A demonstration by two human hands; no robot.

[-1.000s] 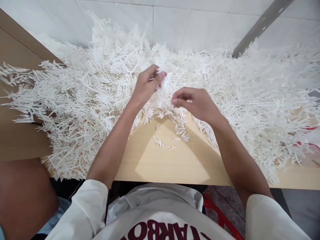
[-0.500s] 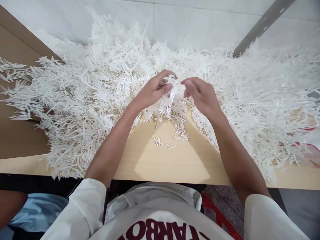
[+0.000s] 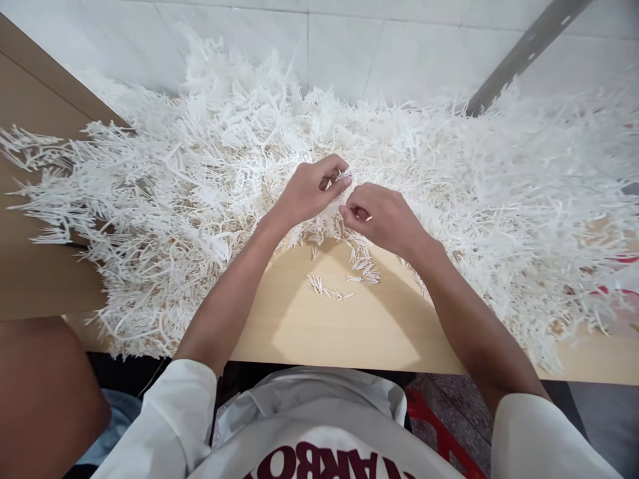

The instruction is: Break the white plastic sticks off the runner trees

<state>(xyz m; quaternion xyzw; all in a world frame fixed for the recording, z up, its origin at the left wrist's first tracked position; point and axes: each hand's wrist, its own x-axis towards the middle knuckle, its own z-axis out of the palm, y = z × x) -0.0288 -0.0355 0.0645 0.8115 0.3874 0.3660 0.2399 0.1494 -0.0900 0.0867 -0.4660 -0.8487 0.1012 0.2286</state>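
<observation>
My left hand (image 3: 310, 191) is closed, thumb and fingers pinching a small bunch of thin, branched white plastic strands (image 3: 343, 175). Most of that bunch is hidden by the fingers. Just below and to the right, my right hand (image 3: 384, 214) is curled with thumb and forefinger together, close to the left fingertips. What it grips, if anything, cannot be made out. Both hands are over the front of a large pile of similar white strands (image 3: 224, 146). Small loose white pieces (image 3: 327, 287) lie on the wooden table (image 3: 344, 336) below them.
A brown board (image 3: 44, 86) stands at the left, with a tiled wall (image 3: 349, 46) behind the pile. A grey metal post (image 3: 524, 56) rises at the back right. Another person's bare limb (image 3: 44, 392) is at the lower left. A red stool (image 3: 444, 439) shows below the table.
My right hand has moved down and left, its fingers curling in beneath the left fingertips. My left hand has dropped slightly. The other person's limb has come further into view at lower left.
</observation>
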